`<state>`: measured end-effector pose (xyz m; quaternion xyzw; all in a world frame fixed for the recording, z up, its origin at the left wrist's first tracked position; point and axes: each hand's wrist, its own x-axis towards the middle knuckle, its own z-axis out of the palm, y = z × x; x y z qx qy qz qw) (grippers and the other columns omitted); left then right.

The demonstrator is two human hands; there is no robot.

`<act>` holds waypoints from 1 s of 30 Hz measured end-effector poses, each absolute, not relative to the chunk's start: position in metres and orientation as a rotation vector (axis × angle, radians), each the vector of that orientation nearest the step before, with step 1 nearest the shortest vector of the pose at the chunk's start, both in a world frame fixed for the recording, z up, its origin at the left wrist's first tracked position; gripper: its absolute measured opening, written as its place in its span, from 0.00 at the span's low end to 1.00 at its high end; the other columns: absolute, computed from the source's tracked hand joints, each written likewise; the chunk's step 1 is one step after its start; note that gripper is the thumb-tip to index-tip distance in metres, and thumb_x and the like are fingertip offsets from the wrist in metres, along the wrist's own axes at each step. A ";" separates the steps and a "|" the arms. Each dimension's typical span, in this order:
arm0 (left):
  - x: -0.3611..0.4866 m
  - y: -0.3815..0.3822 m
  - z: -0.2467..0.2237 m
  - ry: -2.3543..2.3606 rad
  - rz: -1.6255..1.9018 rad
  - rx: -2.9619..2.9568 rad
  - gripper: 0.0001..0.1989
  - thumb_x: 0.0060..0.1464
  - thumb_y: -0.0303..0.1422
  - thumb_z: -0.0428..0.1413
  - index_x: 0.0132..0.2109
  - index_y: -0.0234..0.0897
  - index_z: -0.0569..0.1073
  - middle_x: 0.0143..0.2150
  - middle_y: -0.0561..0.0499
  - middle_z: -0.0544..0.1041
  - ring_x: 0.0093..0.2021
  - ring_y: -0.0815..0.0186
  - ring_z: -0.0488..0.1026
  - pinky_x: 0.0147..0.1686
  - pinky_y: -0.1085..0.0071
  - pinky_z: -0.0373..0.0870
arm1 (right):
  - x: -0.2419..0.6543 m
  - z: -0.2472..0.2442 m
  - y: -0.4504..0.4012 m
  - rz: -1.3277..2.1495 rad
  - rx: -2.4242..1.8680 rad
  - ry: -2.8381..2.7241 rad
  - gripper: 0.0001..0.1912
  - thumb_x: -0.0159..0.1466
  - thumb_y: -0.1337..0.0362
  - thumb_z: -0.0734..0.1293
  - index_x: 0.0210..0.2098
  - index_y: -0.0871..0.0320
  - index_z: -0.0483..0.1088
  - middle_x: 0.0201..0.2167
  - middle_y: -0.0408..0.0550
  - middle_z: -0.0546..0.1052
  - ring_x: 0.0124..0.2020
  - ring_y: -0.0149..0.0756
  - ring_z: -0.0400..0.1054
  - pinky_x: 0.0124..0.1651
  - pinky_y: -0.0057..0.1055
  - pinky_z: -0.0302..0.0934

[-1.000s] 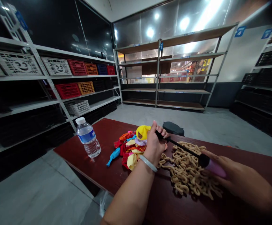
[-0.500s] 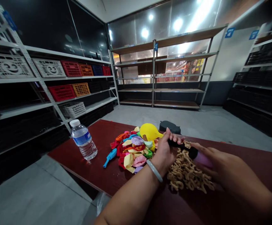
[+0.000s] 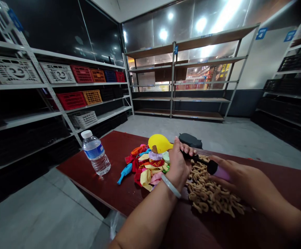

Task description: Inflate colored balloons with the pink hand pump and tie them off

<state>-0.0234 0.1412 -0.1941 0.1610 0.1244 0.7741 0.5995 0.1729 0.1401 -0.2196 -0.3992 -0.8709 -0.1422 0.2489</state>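
Note:
My left hand [image 3: 180,162], with a pale bangle at its wrist, is closed round the neck of a partly filled yellow balloon [image 3: 158,143] and the black front end of a hand balloon pump [image 3: 212,167]. The balloon has a brown patch and bulges out to the left of my fingers. My right hand [image 3: 233,178] grips the pump's purple body, with a length of black shaft showing between the hands. Just below the balloon lies a heap of limp coloured balloons [image 3: 146,173]. Under the pump is a pile of curled tan pieces [image 3: 212,193].
A water bottle [image 3: 96,152] with a white cap stands at the left of the dark red table [image 3: 88,174]. A dark case [image 3: 190,140] is at the far edge. Shelves with crates [image 3: 81,73] line the left wall, and a wide rack [image 3: 172,100] stands behind.
My left hand and the yellow balloon have shifted left, away from my right hand, and more of the pump's black shaft shows. The view has turned slightly left.

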 end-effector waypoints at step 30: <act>-0.006 0.134 -0.193 0.300 1.862 0.527 0.24 0.60 0.45 0.54 0.21 0.36 0.60 0.17 0.56 0.59 0.19 0.71 0.59 0.26 0.71 0.61 | 0.116 -0.210 0.146 -0.573 -1.203 -2.214 0.12 0.60 0.54 0.64 0.35 0.57 0.68 0.33 0.50 0.77 0.34 0.41 0.72 0.34 0.33 0.56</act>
